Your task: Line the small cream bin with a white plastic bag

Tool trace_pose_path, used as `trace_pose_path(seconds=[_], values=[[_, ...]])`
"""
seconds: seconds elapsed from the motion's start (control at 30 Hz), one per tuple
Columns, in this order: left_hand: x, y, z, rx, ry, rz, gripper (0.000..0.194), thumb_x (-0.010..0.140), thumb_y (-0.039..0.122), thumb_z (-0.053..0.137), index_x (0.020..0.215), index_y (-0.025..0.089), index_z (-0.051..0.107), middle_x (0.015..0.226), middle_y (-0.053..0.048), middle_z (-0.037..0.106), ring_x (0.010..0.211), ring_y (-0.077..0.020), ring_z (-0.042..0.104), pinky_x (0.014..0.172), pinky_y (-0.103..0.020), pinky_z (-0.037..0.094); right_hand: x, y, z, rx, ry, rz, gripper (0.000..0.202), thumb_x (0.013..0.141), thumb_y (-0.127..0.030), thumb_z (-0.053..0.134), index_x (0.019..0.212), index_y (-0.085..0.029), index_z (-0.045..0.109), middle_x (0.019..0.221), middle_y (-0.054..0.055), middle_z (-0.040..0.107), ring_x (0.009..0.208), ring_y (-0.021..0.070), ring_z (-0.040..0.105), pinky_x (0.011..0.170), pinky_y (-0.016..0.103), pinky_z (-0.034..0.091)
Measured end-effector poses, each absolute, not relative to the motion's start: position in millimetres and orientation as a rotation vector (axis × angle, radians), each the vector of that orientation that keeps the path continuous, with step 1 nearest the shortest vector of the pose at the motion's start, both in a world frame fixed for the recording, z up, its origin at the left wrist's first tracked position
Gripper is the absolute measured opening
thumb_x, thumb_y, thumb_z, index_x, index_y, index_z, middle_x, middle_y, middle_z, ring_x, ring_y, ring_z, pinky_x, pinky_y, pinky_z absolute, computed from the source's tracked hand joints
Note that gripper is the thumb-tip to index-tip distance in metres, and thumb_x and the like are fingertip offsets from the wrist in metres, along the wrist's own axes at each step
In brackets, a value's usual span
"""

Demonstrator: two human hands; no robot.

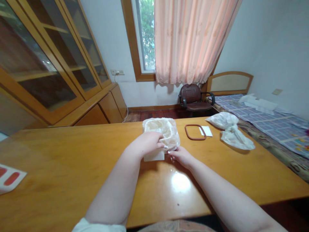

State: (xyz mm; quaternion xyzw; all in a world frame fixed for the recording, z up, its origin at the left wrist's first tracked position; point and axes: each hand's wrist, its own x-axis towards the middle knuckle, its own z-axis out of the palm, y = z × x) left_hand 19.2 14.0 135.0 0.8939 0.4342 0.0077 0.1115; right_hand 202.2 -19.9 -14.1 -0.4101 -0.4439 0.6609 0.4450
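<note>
Far L, by table's (79, 174) L edge, a white sheet w/ red shapes (11, 177) lies flat, partly out of view.

Mid-table, close to the far edge, is the main item: a thin white bag (175, 129) over what looks like a small open bin (156, 124), mouth up. L hand (151, 141) reaches over its near side, palm down, fingers bent onto the plastic; can't tell if they grip or just press. White paper (154, 157) sticks out below that hand, at the bin's near side. R hand (183, 157) is at the bag's near R corner, fingers curled, thumb & fingertips at the plastic's edge; a pinch is likely, but can't tell for sure.

Step in hand, as I judge it: settling the bag's edge round the bin. Next move calls for a light, even pull w/ one hand & a steady hold w/ the other, as thin film may slip or tear.

R of bag, nr far edge: brown ring (196, 139), rounded-square, flat, w/ white card (208, 131) at its R side. Then, nr table's far R corner, a knotted white bag (238, 139) on its side.
</note>
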Motion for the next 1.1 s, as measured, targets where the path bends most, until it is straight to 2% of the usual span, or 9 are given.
trace_pose_path(seconds=[0.1,0.23,0.4,0.57,0.67,0.8,0.87,0.97,1.1], values=[[15.5,14.4,135.8,2.632,1.342,0.145,0.027,0.074,0.036,0.068,0.098,0.023,0.068,0.099,-0.005,0.072,0.088,-0.0227,0.065,0.073,-0.028,0.046,203.0,-19.7,-16.5,-1.03,-1.06,1.64,0.028,0.064,-0.033,0.077,0.083,-0.017,0.063,0.057,-0.004,0.053,0.048,0.0088,0.042,0.047,0.025,0.031],[13.4,12.8,136.4,2.672,1.455,0.114,0.012,0.078,0.03,0.061,0.085,0.023,0.069,0.087,-0.005,0.072,0.08,-0.023,0.065,0.069,-0.03,0.045,203.8,-19.3,-19.9,-1.028,-1.058,1.656,0.026,0.066,-0.033,0.076,0.082,-0.017,0.063,0.056,-0.004,0.052,0.047,0.0088,0.041,0.045,0.024,0.029],[19.1,8.0,138.5,2.697,1.436,-0.05,0.018,0.081,0.025,0.054,0.082,0.019,0.071,0.082,-0.011,0.071,0.076,-0.0258,0.066,0.067,-0.032,0.045,203.8,-20.1,-19.3,-0.995,-1.068,1.643,0.028,0.066,-0.031,0.077,0.088,-0.016,0.065,0.059,-0.003,0.054,0.048,0.0082,0.04,0.046,0.023,0.029],[21.2,4.6,141.6,2.684,1.374,-0.13,0.023,0.081,0.02,0.05,0.087,0.017,0.071,0.085,-0.011,0.072,0.076,-0.0251,0.067,0.068,-0.032,0.047,204.5,-21.2,-18.3,-1.006,-1.093,1.631,0.024,0.067,-0.032,0.076,0.08,-0.016,0.065,0.058,-0.003,0.053,0.05,0.0091,0.042,0.047,0.024,0.031],[19.1,6.4,141.7,2.645,1.331,-0.109,0.026,0.086,0.027,0.047,0.088,0.019,0.07,0.088,-0.01,0.072,0.077,-0.0237,0.066,0.069,-0.031,0.048,204.0,-21.5,-18.6,-0.991,-1.116,1.636,0.025,0.067,-0.032,0.077,0.083,-0.016,0.065,0.059,-0.003,0.053,0.05,0.009,0.042,0.048,0.023,0.031],[21.3,10.1,138.3,2.596,1.239,0.109,0.033,0.085,0.043,0.056,0.106,0.021,0.066,0.108,-0.008,0.07,0.096,-0.0234,0.064,0.08,-0.03,0.047,201.9,-23.2,-14.6,-0.938,-1.123,1.685,0.039,0.065,-0.036,0.08,0.096,-0.018,0.066,0.057,-0.004,0.052,0.047,0.0085,0.039,0.045,0.023,0.029],[25.0,11.5,135.6,2.624,1.199,0.18,0.032,0.081,0.037,0.062,0.109,0.021,0.065,0.109,-0.008,0.069,0.099,-0.0225,0.062,0.083,-0.029,0.046,201.2,-24.4,-10.6,-0.872,-1.093,1.736,0.044,0.063,-0.037,0.081,0.1,-0.02,0.066,0.06,-0.004,0.053,0.047,0.0079,0.037,0.045,0.023,0.027],[27.6,14.4,132.1,2.666,1.206,0.151,0.019,0.081,0.025,0.059,0.097,0.021,0.068,0.098,-0.006,0.071,0.089,-0.0206,0.063,0.077,-0.028,0.045,201.7,-25.1,-5.9,-0.77,-1.009,1.822,0.051,0.063,-0.045,0.08,0.106,-0.021,0.065,0.074,0.0,0.062,0.051,0.0085,0.04,0.048,0.023,0.031],[15.8,21.7,131.8,2.657,1.275,0.082,0.022,0.082,0.018,0.049,0.086,0.02,0.071,0.09,-0.006,0.072,0.081,-0.0202,0.063,0.07,-0.028,0.044,203.5,-23.4,-4.0,-0.789,-0.851,1.889,0.043,0.066,-0.051,0.077,0.095,-0.02,0.069,0.079,0.003,0.066,0.057,0.0115,0.048,0.053,0.024,0.037]])
